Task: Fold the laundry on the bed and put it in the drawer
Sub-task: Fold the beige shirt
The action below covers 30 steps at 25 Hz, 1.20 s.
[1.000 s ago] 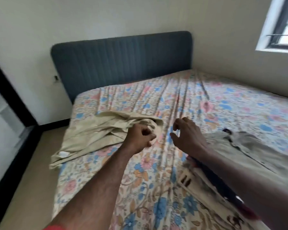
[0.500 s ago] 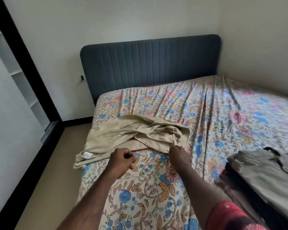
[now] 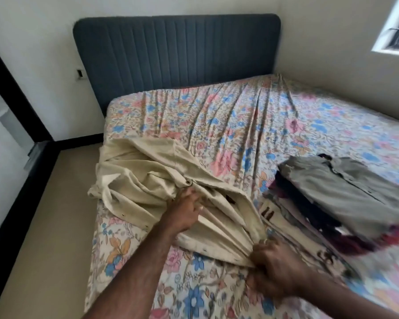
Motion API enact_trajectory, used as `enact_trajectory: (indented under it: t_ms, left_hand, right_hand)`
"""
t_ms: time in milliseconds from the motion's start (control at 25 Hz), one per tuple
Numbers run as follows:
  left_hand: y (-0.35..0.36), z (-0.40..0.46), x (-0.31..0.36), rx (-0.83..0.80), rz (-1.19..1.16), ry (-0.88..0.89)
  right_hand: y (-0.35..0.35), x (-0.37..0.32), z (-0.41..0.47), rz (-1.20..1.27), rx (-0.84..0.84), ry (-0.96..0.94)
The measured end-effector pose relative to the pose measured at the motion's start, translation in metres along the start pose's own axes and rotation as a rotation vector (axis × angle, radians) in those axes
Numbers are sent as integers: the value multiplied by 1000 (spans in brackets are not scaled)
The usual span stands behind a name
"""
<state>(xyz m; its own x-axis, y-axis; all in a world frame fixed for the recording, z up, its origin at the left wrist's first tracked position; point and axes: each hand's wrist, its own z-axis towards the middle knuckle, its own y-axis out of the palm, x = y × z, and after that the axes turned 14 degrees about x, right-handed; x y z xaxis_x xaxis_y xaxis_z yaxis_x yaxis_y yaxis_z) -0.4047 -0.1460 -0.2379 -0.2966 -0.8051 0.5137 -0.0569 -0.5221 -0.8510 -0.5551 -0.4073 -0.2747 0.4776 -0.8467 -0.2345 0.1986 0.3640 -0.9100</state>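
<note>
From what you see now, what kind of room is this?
Most likely a bedroom: a bed with a floral sheet, a padded blue headboard against the wall, and a pile of clothes on the sheet.

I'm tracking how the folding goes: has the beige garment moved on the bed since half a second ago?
Yes. The beige garment has been dragged away from the headboard, toward the person; both hands grip it.
</note>
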Motion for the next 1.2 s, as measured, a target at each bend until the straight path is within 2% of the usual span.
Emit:
enact_trajectory:
  t_ms: [80,120,200,240,320,400,480,560,600,640,760,840,920,1040,1120,1200]
  left_hand:
    - [5,-8,-1,-109,106,12]
    - [7,-15,-2,-140,164,19]
    - [10,-34,-1,-121,259,24]
    - [11,-42,-1,-97,283,30]
    - [5,-52,2,-102,298,32]
    - [-6,-54,4,-141,237,-1]
    - [-22,-49,3,-172,77,-79]
    - [-47,-36,7,-57,-53,-124]
    - [-63,-27,13,57,-46,-78]
    - [-83,-13,21,178,-13,-5]
    - [-138,11,57,433,-29,206]
    - [-163,20,78,552,-14,294]
    - [-181,22,81,685,49,296]
    - [-209,26,64,837,21,136]
    - [-240,31,61,869,-112,51]
    - [-276,27,72,848,-360,-31]
  right_hand:
    - [-3,4,2,207,64,303]
    - [1,5,9,287,147,485]
    - [8,7,24,280,314,814]
    - [12,8,32,286,315,929]
    - [19,9,48,347,232,1057]
    - [19,2,65,383,260,1108]
    - [8,-9,80,482,455,1048]
    - [-21,-20,106,510,596,865]
    - [-42,-24,121,481,584,732]
    - [-69,-27,139,421,504,567]
    - [-145,-48,183,193,164,118]
    - [-193,-57,205,105,179,-14]
    - [-243,-66,221,90,313,-71]
    - [-304,-69,240,53,424,-125]
    - [-335,-70,251,38,526,-115]
    - [-358,-73,261,2,635,-69]
